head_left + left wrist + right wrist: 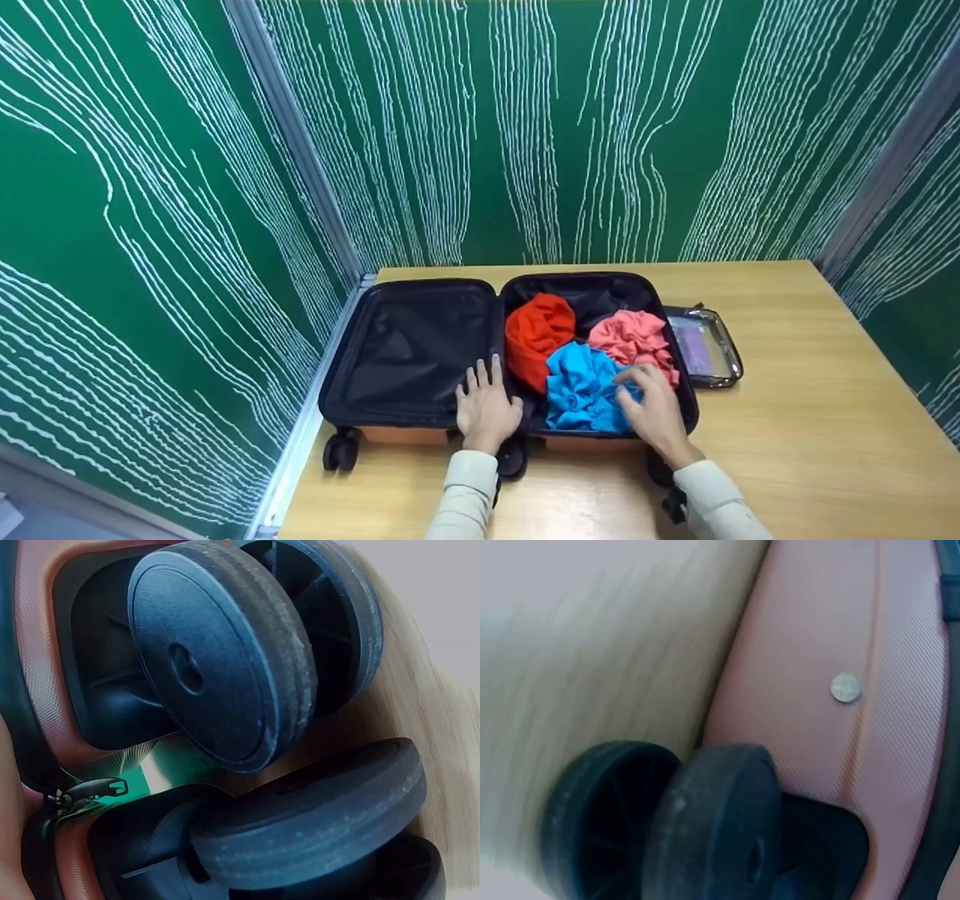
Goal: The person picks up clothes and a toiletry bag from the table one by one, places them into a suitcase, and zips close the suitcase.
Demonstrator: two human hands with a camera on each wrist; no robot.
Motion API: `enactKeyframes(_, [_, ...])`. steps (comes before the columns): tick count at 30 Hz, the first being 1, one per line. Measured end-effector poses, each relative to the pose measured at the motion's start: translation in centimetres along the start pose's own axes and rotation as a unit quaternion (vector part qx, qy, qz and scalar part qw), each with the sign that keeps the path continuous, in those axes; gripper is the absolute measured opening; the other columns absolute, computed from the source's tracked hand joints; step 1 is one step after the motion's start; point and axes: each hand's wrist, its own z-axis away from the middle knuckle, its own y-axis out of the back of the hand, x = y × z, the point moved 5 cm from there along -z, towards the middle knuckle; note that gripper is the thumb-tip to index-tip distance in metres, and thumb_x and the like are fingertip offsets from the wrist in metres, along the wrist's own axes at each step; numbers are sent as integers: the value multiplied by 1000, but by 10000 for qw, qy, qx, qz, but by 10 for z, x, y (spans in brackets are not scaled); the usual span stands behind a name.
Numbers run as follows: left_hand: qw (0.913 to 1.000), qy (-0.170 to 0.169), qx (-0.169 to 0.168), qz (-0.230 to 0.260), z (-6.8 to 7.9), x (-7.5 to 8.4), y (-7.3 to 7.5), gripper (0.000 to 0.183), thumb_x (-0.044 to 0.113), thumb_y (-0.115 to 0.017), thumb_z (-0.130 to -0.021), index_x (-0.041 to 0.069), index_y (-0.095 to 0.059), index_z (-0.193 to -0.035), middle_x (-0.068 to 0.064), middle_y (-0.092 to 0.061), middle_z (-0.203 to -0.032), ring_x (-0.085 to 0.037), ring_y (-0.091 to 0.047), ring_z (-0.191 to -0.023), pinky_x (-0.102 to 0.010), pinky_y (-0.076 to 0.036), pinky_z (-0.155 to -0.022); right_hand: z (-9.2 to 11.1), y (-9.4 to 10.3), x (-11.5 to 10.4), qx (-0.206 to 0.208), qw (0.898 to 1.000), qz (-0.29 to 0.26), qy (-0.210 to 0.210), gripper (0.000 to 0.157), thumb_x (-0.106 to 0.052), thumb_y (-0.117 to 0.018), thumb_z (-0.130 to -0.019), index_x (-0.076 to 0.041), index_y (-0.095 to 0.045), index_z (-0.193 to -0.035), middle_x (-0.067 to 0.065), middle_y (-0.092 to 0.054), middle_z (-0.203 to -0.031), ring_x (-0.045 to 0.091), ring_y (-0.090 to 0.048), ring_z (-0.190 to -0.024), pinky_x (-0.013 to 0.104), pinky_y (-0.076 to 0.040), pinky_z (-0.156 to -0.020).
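An open suitcase (598, 279) lies flat on the table. Its right half holds a bunched blue cloth (581, 386), a red cloth (536, 337) and a pink cloth (630, 337). My left hand (484, 412) lies with straight, spread fingers over the middle edge between the two halves. Over the right side of the blue cloth is my right hand (654, 409), its fingers bent and its thumb apart from them, with blue fabric showing in the gap. The suitcase's left half (416, 345) shows a black lining.
A clear zip pouch (720, 349) with something purple inside lies against the suitcase's right side. Black wheels (217, 660) stick out along the near side of the pink shell (802, 675). Green panels with white lines (517, 135) stand behind and beside the table (810, 420).
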Motion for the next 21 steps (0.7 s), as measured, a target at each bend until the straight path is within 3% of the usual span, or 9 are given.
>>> enactKeyframes(4, [10000, 13, -22, 18, 0, 0, 0, 81, 40, -65, -92, 19, -31, -162, -15, -40, -162, -38, -38, -151, -59, -34, -118, -8, 18, 11, 292, 9988, -5, -402, 17, 7, -70, -79, -1, -74, -93, 17, -66, -99, 32, -58, -93, 35, -39, -81])
enactKeyframes(8, [10000, 16, 83, 14, -2, -1, 3, 81, 40, -66, -91, 19, -33, -161, -16, -42, -161, -39, -39, -149, -59, -35, -117, -16, 40, 28, 185, 9949, 172, -973, 22, 2, -68, -86, 2, -74, -107, 27, -65, -114, 45, -59, -107, 51, -43, -90])
enactKeyframes(11, [10000, 16, 68, 20, -4, -1, 4, 82, 41, -66, -91, 19, -31, -162, -16, -41, -162, -39, -38, -150, -59, -34, -117, -20, 56, 45, 41, 9894, 293, -1423, 29, -3, -63, -92, 5, -69, -119, 33, -60, -129, 54, -51, -122, 63, -39, -100])
enactKeyframes(16, [10000, 49, 48, 16, -5, -3, 4, 82, 41, -66, -91, 19, -31, -162, -15, -41, -162, -39, -38, -150, -59, -33, -118, -25, 66, 80, -697, 9775, 513, -1924, 42, -14, -51, -100, 7, -58, -136, 36, -46, -148, 60, -35, -138, 66, -27, -115])
enactKeyframes(21, [10000, 43, -21, 10, -4, -3, 0, 81, 41, -64, -91, 19, -30, -162, -15, -40, -163, -38, -37, -151, -58, -33, -119, -18, 60, 113, -1787, 9662, 980, -1579, 51, -15, -43, -104, 14, -43, -145, 40, -33, -154, 65, -27, -140, 73, -20, -115])
